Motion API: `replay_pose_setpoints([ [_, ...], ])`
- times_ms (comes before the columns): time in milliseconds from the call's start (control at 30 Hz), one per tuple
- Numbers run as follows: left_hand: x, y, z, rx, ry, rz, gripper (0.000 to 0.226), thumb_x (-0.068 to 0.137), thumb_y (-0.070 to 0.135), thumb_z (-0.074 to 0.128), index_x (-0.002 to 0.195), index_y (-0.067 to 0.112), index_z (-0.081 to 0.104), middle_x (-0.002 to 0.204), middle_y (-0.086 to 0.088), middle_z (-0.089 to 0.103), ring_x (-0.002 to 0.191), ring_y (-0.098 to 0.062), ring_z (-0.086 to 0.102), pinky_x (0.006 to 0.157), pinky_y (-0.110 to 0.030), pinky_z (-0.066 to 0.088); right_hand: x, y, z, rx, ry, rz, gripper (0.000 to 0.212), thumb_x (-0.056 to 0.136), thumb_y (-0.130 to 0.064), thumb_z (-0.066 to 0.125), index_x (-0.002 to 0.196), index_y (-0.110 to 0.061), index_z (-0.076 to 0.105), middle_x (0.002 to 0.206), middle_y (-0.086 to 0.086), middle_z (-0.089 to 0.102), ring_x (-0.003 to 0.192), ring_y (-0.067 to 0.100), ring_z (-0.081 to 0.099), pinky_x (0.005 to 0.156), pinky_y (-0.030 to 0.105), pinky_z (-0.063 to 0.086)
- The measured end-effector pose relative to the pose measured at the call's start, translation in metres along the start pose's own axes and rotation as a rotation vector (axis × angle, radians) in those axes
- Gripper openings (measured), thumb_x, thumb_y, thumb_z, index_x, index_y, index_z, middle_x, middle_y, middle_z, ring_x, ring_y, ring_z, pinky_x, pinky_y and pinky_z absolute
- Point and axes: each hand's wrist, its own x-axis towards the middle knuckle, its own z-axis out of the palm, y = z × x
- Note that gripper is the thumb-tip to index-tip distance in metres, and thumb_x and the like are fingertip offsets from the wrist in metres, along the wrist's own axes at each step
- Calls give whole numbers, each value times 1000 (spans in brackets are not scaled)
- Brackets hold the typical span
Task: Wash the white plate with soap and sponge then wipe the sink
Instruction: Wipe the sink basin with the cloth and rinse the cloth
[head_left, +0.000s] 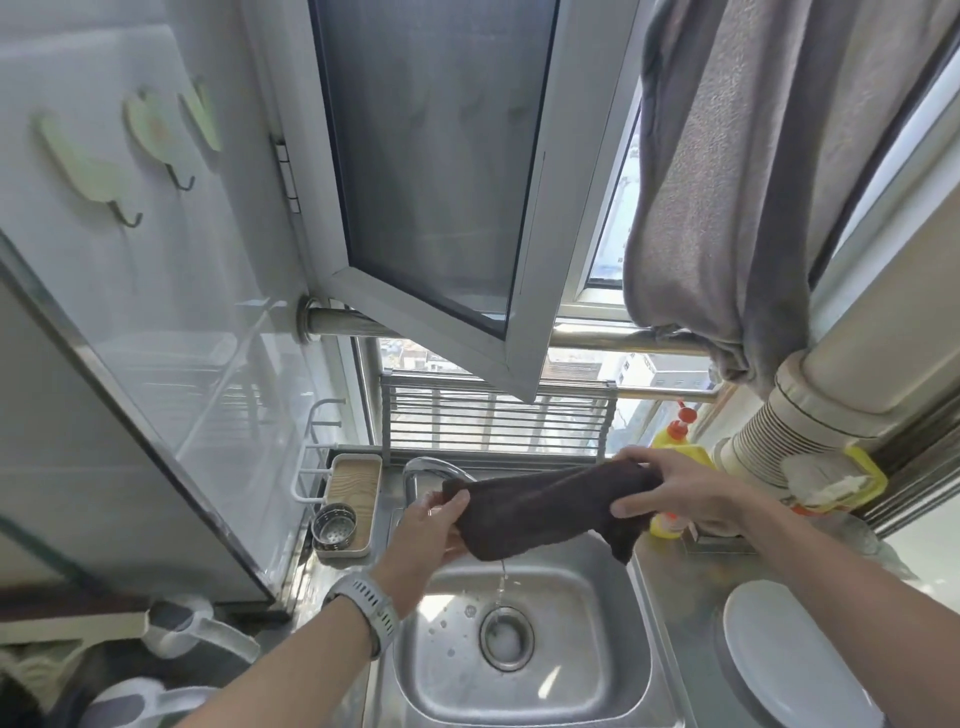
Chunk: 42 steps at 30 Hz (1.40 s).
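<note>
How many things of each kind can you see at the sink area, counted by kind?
Hands: 2, left hand and right hand, both gripping the dark brown cloth
Dark brown cloth: 1
White plate: 1
Yellow soap bottle: 1
Steel sink: 1
Faucet: 1
Metal strainer basket: 1
Green wall hooks: 3
Total: 11

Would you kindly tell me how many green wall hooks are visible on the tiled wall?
3: the left hook, the middle hook and the right hook, side by side on the upper-left wall. None looks hidden.
</note>
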Motion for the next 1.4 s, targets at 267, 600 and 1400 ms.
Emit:
replay_pose_setpoints([
  [267, -12, 11, -12, 384, -36, 269, 66, 73, 5, 89, 121, 33, 54, 105, -10, 73, 96, -22, 73, 79, -22, 59, 7, -5, -3, -178, -43, -104, 43, 77, 2, 79, 109, -25, 69, 99, 5, 77, 93, 25, 74, 82, 39, 62],
  [600, -11, -3, -40, 1133, 134, 430, 6, 88, 30, 73, 91, 31, 78, 112, 6, 46, 113, -10, 47, 105, -29, 39, 21, 2, 5, -314, 113, -196, 21, 81, -11, 82, 87, -32, 78, 80, -10, 76, 80, 5, 70, 74, 19, 52],
  [1400, 3, 2, -82, 483, 289, 207, 13, 93, 20, 73, 86, 13, 81, 77, -4, 76, 79, -25, 73, 73, -31, 56, 109, -36, 43, 261, 220, -22, 19, 85, -2, 76, 104, -2, 76, 93, 11, 79, 86, 20, 75, 70, 19, 60],
])
